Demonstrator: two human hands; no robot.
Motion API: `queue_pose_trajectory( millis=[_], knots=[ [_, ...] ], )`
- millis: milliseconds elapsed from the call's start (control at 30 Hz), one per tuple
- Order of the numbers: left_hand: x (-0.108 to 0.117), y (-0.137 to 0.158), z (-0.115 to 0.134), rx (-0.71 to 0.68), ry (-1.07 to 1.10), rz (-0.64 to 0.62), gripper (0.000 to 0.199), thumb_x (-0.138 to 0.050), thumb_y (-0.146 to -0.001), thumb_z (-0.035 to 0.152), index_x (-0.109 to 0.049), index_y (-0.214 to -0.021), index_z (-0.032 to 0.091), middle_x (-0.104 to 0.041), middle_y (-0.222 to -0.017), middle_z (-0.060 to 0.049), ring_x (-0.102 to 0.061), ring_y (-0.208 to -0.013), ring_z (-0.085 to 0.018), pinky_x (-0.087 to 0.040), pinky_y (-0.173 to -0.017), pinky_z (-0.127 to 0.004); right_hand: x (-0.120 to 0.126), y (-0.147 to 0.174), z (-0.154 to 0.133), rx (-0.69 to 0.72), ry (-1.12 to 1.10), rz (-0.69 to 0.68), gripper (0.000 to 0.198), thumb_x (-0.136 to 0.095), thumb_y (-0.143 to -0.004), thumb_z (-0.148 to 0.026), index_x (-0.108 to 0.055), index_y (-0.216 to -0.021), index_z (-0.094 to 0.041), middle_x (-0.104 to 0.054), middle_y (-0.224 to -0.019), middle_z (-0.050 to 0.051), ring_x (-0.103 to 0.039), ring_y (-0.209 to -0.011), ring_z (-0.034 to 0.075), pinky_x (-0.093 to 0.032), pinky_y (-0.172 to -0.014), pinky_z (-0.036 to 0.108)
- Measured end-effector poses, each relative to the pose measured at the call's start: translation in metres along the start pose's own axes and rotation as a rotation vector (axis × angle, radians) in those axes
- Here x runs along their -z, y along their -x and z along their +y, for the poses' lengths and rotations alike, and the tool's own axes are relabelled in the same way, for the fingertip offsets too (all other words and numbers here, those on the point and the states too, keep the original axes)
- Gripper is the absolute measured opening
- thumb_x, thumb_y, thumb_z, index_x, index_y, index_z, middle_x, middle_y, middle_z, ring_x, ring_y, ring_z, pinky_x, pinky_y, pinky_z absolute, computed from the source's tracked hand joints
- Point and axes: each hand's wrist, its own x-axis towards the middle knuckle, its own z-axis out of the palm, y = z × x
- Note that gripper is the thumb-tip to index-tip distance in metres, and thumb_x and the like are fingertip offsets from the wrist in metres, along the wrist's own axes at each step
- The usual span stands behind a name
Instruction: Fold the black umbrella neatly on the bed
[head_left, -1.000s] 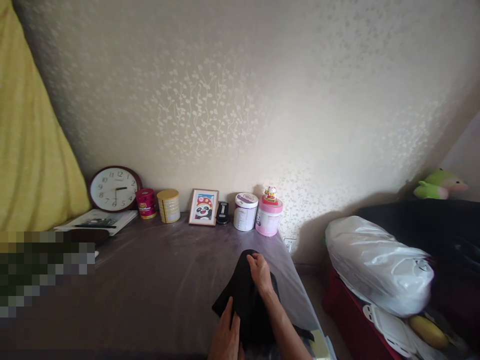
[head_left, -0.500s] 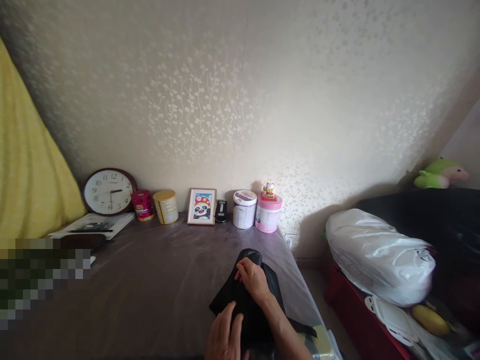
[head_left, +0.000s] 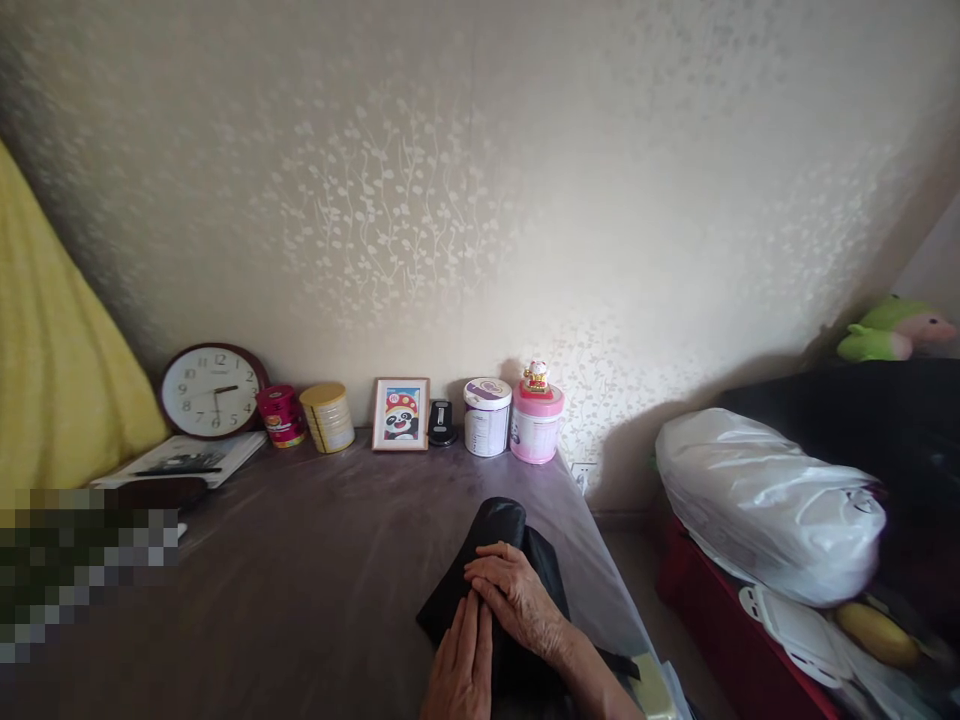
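Observation:
A folded black fabric item (head_left: pixel 501 518), perhaps a bag, lies near the right edge of the table. A dark strap (head_left: pixel 621 662) sticks out from its right side. Lying flat on the black fabric, my left hand (head_left: pixel 461 655) has its fingers stretched forward. My right hand (head_left: pixel 519 600) rests across the fabric just beyond, its fingers extended to the left and touching the left fingertips. Neither hand grips anything that I can see. My hands and right forearm cover part of the black item.
Along the wall stand a clock (head_left: pixel 212 392), a red can (head_left: pixel 281 418), a yellow-lidded can (head_left: pixel 328 420), a panda picture frame (head_left: pixel 401 415) and two tubs, one topped by a cat figurine (head_left: pixel 535 378). To the right, beyond the table's edge, a white plastic bag (head_left: pixel 769 505) sits above a red box (head_left: pixel 697 590).
My right hand's curled fingers have straightened and flattened onto the black fabric. My left hand has moved slightly forward, its fingers now closer together and meeting the right hand.

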Motion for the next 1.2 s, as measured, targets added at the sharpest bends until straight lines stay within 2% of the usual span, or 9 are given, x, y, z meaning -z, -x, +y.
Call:
queue_pose_trajectory(
  millis=[100, 300, 433, 633, 767, 900, 967, 1100, 1200],
  knots=[
    [0.0, -0.001, -0.002, 0.014, 0.021, -0.017, 0.065, -0.026, -0.079, -0.002, -0.026, -0.138, 0.025, -0.031, -0.145, -0.007, -0.022, -0.134, -0.028, -0.031, -0.109, -0.044, -0.002, -0.01, 0.019, 0.005, 0.085, 0.001, 0.028, -0.039, -0.093, -0.026, -0.065, -0.103, -0.025, -0.067, -0.11, 0.002, -0.049, -0.117, 0.018, -0.022, -0.107, 0.043],
    [0.008, -0.005, 0.002, 0.038, 0.059, -0.049, 0.069, -0.032, -0.074, -0.002, -0.026, -0.139, 0.021, -0.028, -0.146, -0.008, -0.025, -0.134, -0.029, -0.031, -0.107, -0.047, -0.003, -0.044, 0.048, -0.077, 0.18, 0.051, 0.031, -0.037, -0.094, -0.024, -0.067, -0.098, -0.026, -0.069, -0.106, 0.001, -0.049, -0.118, 0.017, -0.02, -0.108, 0.044],
    [0.019, -0.005, 0.008, 0.079, 0.108, -0.091, 0.08, -0.037, -0.059, -0.003, -0.028, -0.138, 0.011, -0.023, -0.148, -0.014, -0.027, -0.134, -0.028, -0.031, -0.106, -0.044, 0.001, -0.054, 0.067, -0.24, 0.173, 0.138, 0.028, -0.04, -0.09, -0.023, -0.067, -0.1, -0.023, -0.066, -0.112, 0.004, -0.052, -0.114, 0.017, -0.031, -0.103, 0.035],
    [0.047, -0.004, 0.017, 0.085, 0.308, -0.135, 0.089, -0.04, -0.057, 0.001, -0.017, -0.141, 0.015, -0.014, -0.151, -0.01, -0.019, -0.137, -0.022, -0.027, -0.109, -0.039, 0.02, -0.028, 0.081, -0.506, 0.227, 0.321, 0.036, -0.031, -0.09, -0.025, -0.062, -0.106, -0.018, -0.067, -0.105, 0.01, -0.06, -0.1, 0.022, -0.043, -0.09, 0.038],
    [0.066, -0.006, 0.02, 0.157, 0.455, -0.145, 0.082, -0.039, -0.062, 0.003, -0.019, -0.14, 0.012, -0.016, -0.151, -0.01, -0.016, -0.138, -0.019, -0.018, -0.113, -0.036, 0.025, 0.006, 0.064, -0.416, 0.202, 0.298, 0.028, -0.04, -0.088, -0.031, -0.064, -0.1, -0.021, -0.066, -0.106, 0.006, -0.058, -0.103, 0.02, -0.04, -0.096, 0.036],
    [0.077, -0.008, 0.016, 0.184, 0.553, -0.132, 0.077, -0.04, -0.065, 0.007, -0.021, -0.139, 0.013, -0.021, -0.149, -0.009, -0.018, -0.137, -0.019, -0.016, -0.113, -0.035, 0.026, 0.036, 0.04, -0.227, 0.146, 0.086, 0.027, -0.046, -0.088, -0.034, -0.066, -0.1, -0.022, -0.064, -0.112, 0.007, -0.055, -0.108, 0.022, -0.041, -0.095, 0.037],
    [0.08, -0.008, 0.014, 0.189, 0.566, -0.132, 0.076, -0.04, -0.066, 0.009, -0.02, -0.139, 0.013, -0.022, -0.149, -0.009, -0.019, -0.137, -0.019, -0.016, -0.113, -0.035, 0.028, 0.045, 0.029, -0.211, 0.165, 0.002, 0.028, -0.045, -0.089, -0.034, -0.067, -0.101, -0.023, -0.064, -0.112, 0.007, -0.056, -0.107, 0.022, -0.042, -0.093, 0.036],
    [0.082, -0.009, 0.012, 0.205, 0.572, -0.141, 0.076, -0.04, -0.066, 0.01, -0.019, -0.139, 0.012, -0.022, -0.149, -0.01, -0.018, -0.137, -0.018, -0.015, -0.113, -0.034, 0.031, 0.057, 0.001, -0.196, 0.201, -0.004, 0.028, -0.046, -0.089, -0.032, -0.065, -0.108, -0.023, -0.061, -0.118, 0.008, -0.053, -0.111, 0.023, -0.039, -0.097, 0.039],
    [0.084, -0.009, 0.012, 0.214, 0.597, -0.153, 0.077, -0.04, -0.065, 0.009, -0.019, -0.139, 0.011, -0.02, -0.149, -0.01, -0.017, -0.137, -0.018, -0.014, -0.113, -0.034, 0.031, 0.067, -0.024, -0.111, 0.061, -0.168, 0.022, -0.051, -0.086, -0.034, -0.07, -0.094, -0.025, -0.064, -0.113, 0.005, -0.056, -0.106, 0.021, -0.042, -0.093, 0.033]
  ],
)
